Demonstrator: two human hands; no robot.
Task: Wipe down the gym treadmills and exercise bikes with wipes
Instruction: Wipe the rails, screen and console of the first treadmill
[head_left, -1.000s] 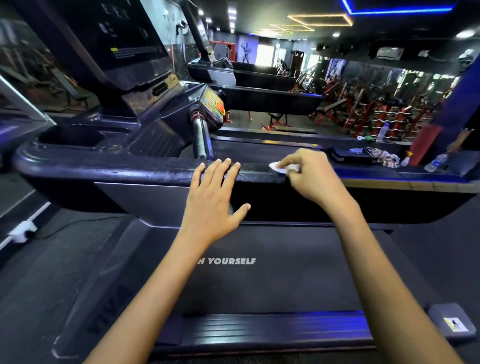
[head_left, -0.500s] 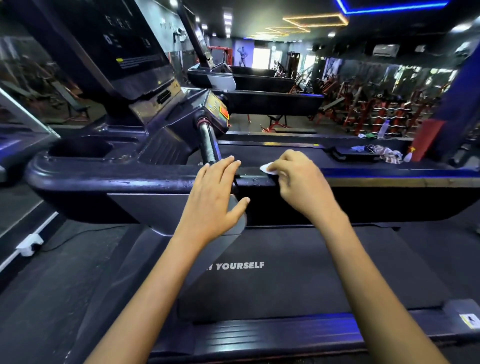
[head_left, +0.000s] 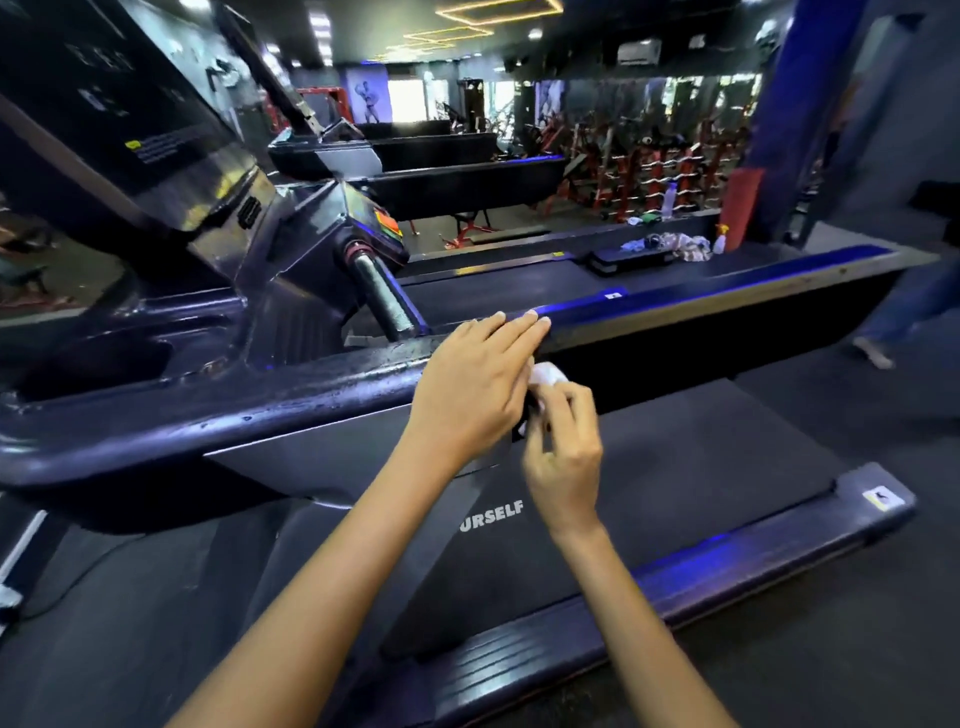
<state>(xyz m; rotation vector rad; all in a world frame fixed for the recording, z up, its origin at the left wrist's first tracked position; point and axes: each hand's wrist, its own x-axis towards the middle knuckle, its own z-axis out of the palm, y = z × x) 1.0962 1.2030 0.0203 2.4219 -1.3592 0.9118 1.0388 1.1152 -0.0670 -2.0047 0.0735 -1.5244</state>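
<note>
While the left hand (head_left: 470, 387) rests on the treadmill handrail (head_left: 291, 395) with straight fingers laid side by side, the right hand (head_left: 563, 447) pinches a small white wipe (head_left: 546, 375) just below the rail. It seems only part of this treadmill is wiped; the belt (head_left: 675, 447), the console (head_left: 119, 124) and the further treadmills (head_left: 457, 182) probably remain.

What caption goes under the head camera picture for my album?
Left hand rests flat on the treadmill rail while the right hand pinches a white wipe just below it.
</note>
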